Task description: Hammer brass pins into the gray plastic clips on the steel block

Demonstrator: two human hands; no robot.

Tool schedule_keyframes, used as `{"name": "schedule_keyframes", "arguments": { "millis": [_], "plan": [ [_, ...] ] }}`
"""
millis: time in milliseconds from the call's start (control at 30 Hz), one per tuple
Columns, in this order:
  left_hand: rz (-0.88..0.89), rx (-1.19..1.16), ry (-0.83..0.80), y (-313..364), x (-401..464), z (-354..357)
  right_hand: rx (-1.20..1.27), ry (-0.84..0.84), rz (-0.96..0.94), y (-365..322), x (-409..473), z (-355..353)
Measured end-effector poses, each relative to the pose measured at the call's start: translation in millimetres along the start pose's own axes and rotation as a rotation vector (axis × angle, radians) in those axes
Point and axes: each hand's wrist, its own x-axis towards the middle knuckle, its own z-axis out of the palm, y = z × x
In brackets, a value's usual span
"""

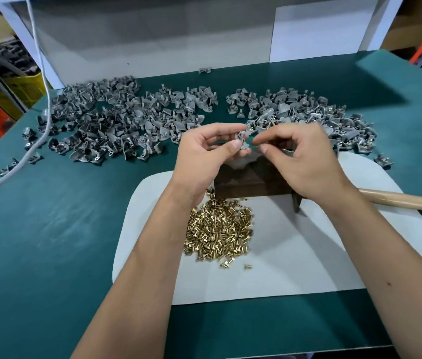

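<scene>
A green-topped table (49, 229) backed by a white board (153, 35), with cardboard boxes (412, 24) stacked behind.

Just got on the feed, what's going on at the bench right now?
A person is assembling clips. The left hand pinches a gray clip above the steel block, and the right hand brings its fingertips to it. Brass pins lie piled on the white mat. The hammer handle lies untouched.

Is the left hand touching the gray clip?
Touching. The head view shows the left hand's thumb and fingers pinching the gray clip above the steel block.
</scene>
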Motion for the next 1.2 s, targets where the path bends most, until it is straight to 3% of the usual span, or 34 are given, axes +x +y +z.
{"name": "schedule_keyframes", "arguments": {
  "millis": [333, 1200],
  "plan": [
    [0.005, -0.038, -0.077, -5, 0, 0, 0.007, 0.170, -0.122, -9, -7, 10],
    [-0.011, -0.062, -0.025, -6, -2, 4, -0.048, 0.136, -0.203, -10, -10, 17]
  ]
}}
